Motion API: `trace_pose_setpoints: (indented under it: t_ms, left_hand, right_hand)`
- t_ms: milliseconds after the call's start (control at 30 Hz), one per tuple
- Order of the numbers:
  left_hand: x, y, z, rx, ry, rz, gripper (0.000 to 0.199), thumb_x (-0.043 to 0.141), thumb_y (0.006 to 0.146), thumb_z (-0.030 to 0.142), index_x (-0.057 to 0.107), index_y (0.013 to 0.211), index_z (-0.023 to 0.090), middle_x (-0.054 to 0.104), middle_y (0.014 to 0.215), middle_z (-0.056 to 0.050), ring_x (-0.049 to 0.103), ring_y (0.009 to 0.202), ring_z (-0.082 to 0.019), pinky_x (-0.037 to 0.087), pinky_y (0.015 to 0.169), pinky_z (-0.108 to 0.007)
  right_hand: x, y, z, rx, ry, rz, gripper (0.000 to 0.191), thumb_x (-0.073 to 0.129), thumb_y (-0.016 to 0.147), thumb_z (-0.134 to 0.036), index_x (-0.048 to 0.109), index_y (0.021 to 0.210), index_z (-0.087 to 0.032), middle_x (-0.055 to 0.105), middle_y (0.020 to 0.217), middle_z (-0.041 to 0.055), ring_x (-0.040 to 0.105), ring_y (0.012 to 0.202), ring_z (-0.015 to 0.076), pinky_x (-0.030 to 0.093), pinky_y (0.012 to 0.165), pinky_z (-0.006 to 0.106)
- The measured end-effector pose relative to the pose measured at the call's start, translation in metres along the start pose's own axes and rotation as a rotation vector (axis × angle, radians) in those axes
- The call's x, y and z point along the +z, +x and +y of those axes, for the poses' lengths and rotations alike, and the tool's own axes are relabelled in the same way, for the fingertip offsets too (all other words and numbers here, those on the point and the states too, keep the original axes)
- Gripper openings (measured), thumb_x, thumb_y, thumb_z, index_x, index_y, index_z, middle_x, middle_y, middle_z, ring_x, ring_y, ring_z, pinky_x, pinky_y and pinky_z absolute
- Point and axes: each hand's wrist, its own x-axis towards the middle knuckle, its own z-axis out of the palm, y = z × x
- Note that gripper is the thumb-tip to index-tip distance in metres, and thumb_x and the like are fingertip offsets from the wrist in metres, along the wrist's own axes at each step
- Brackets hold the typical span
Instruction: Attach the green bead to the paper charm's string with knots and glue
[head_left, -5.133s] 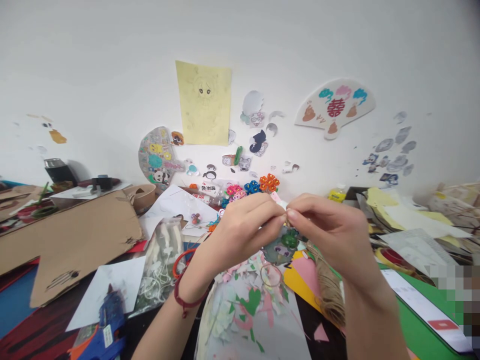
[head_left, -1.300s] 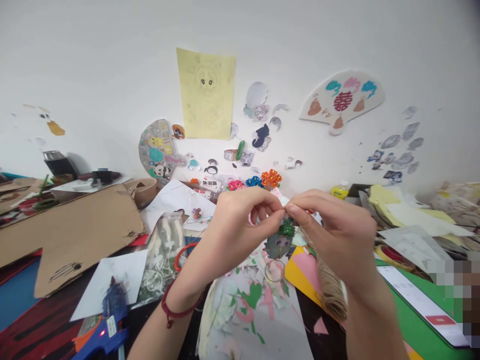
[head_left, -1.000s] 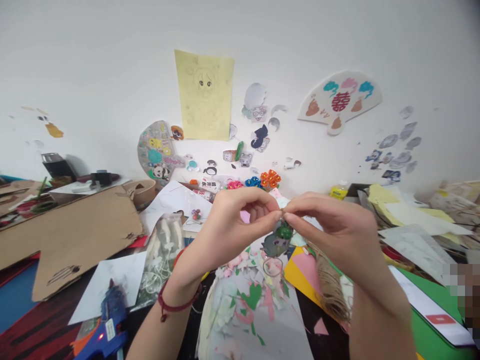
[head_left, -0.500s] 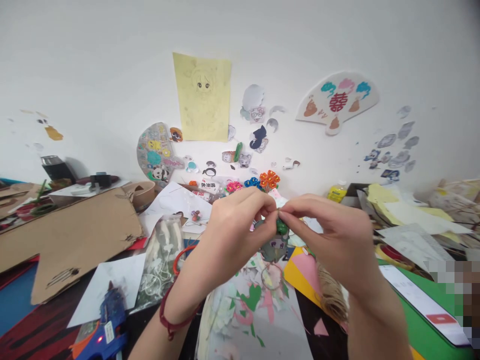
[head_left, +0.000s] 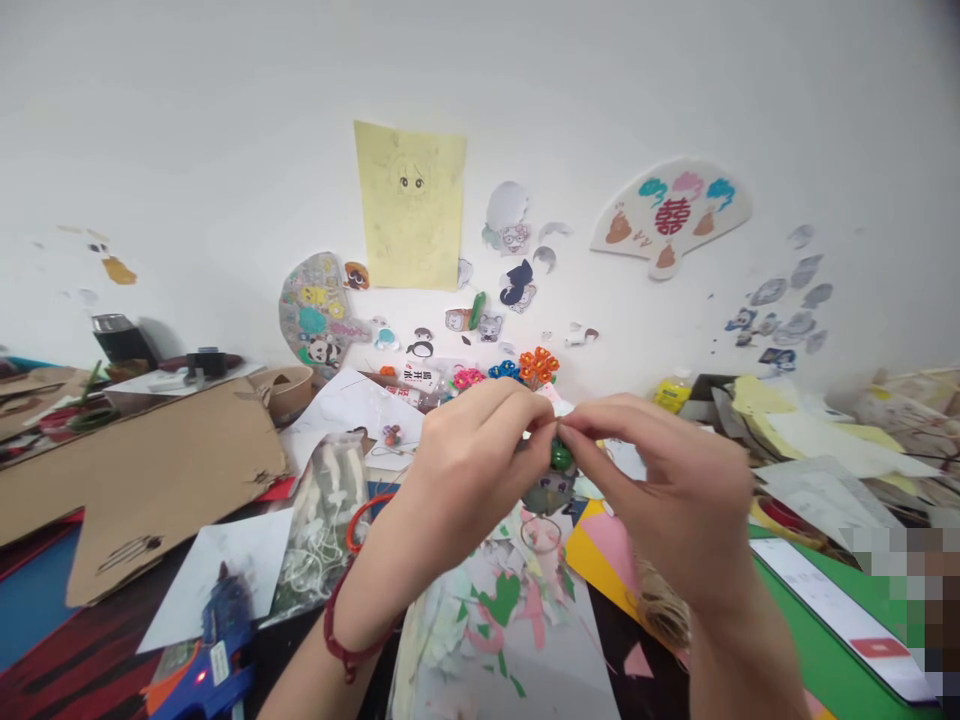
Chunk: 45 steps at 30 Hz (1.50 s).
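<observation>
Left hand (head_left: 472, 480) and right hand (head_left: 667, 490) together, fingertips pinched at the top of a small glossy green bead (head_left: 560, 456), held between them above a white sheet (head_left: 457, 640) strewn with cut paper scraps. Clear plastic bag (head_left: 322, 530) of white cords lies left of the hands, round kraft-paper bowl (head_left: 285, 392) farther back. Coarse brown jute twine (head_left: 664, 615) lies below right hand; flat corrugated cardboard sheet (head_left: 150, 480) at far left

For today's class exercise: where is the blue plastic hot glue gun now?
The blue plastic hot glue gun lies at the bottom left of the head view, its tip on a white paper sheet, beside a clear plastic bag of white cord.
</observation>
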Motion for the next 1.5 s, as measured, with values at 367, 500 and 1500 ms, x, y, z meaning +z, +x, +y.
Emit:
trace_pose_setpoints:
  t_ms: [367, 500, 1500]
  left_hand:
    - [-0.007, 0.0, -0.002, -0.019, -0.168, -0.053, 0.007, 0.064, 0.091, 0.006, 0.064, 0.087, 0.012, 0.065, 0.077, -0.001, 0.055, 0.068, -0.009, 0.046, 0.063, -0.022]
    - [-0.009, 0.001, -0.003, -0.104, -0.286, -0.111, 0.006, 0.065, 0.093, 0.012, 0.065, 0.088, 0.015, 0.066, 0.076, 0.001, 0.057, 0.068, -0.009, 0.047, 0.064, -0.023]
    - [-0.011, 0.001, -0.004, -0.118, -0.307, -0.125, 0.006, 0.063, 0.094, 0.012, 0.066, 0.089, 0.016, 0.068, 0.077, 0.0, 0.057, 0.066, -0.009, 0.046, 0.061, -0.023]
  right_hand:
    - [0.002, 0.002, -0.001, 0.157, 0.232, -0.009, 0.013, 0.068, 0.087, -0.009, 0.07, 0.088, -0.022, 0.072, 0.083, -0.002, 0.065, 0.076, 0.012, 0.054, 0.07, 0.028]
    - [0.0, 0.001, 0.0, 0.133, 0.24, 0.006, 0.015, 0.068, 0.086, -0.007, 0.069, 0.086, -0.021, 0.071, 0.082, -0.0003, 0.065, 0.077, 0.0142, 0.053, 0.069, 0.031]
    - [-0.009, 0.003, 0.0, 0.03, 0.15, -0.074, 0.015, 0.066, 0.089, -0.007, 0.066, 0.09, -0.022, 0.071, 0.086, -0.001, 0.065, 0.08, 0.0134, 0.052, 0.072, 0.03]
